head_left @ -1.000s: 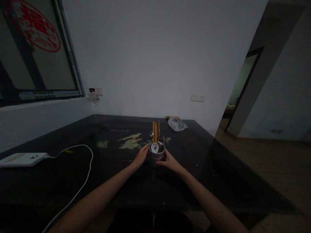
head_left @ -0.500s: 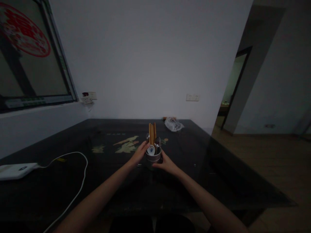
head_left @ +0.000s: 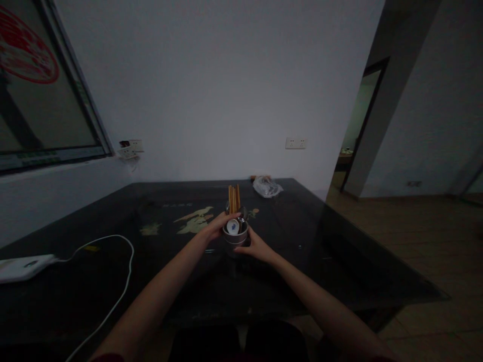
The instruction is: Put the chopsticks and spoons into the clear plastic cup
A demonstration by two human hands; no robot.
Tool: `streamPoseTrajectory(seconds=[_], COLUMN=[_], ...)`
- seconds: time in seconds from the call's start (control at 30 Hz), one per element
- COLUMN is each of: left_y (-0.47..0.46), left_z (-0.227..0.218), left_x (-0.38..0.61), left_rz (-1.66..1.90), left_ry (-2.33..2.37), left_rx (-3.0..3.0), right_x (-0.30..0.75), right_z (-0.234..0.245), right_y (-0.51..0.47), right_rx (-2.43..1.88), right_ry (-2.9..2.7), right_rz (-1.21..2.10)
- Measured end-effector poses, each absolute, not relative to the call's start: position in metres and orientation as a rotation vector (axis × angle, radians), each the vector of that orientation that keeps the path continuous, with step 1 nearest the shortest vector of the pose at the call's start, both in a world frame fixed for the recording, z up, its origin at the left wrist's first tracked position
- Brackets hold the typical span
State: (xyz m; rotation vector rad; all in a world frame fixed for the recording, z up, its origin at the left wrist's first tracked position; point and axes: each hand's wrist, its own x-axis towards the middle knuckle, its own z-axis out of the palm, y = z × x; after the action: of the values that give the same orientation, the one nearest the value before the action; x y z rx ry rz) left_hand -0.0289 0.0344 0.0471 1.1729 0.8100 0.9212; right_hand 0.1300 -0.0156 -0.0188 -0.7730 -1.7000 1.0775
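Observation:
A grey cylindrical cup (head_left: 234, 239) stands on the dark table in front of me, holding several wooden chopsticks (head_left: 234, 199), metal spoons (head_left: 243, 213) and a white spoon (head_left: 233, 227) with a blue mark. My right hand (head_left: 258, 247) is wrapped round the cup's right side, thumb across its front. At the cup's rim, my left hand (head_left: 221, 224) reaches in from the left, its fingers lying across the lower chopsticks just above the white spoon. Its fingers look closed, but exactly what they grip is hard to make out.
The black table (head_left: 302, 261) has a bird design (head_left: 196, 219) inlaid. A crumpled clear plastic bag (head_left: 267, 186) lies near the wall. On the left sits a white power bank (head_left: 26, 267) with a white cable (head_left: 130, 266). Wall sockets (head_left: 296, 144) are behind.
My left hand's fingers have moved from the cup's left rim to the right, across the chopsticks. The right hand stays on the cup. The view has shifted slightly.

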Motion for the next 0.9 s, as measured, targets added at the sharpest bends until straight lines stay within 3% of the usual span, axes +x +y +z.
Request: streamPoseTrajectory(seconds=[0.63,0.9], left_y=[0.037,0.040], left_z=[0.070,0.062], left_x=[-0.017,-0.021], left_rz=[0.662,0.735], left_ry=[0.675,0.641], left_rx=[1.302,1.240], right_x=[0.131,0.131], right_z=[-0.018,-0.020], right_y=[-0.016,-0.013], right_rx=[-0.771,-0.794], right_ry=[-1.728,-1.802], right_rz=[1.083,0.981])
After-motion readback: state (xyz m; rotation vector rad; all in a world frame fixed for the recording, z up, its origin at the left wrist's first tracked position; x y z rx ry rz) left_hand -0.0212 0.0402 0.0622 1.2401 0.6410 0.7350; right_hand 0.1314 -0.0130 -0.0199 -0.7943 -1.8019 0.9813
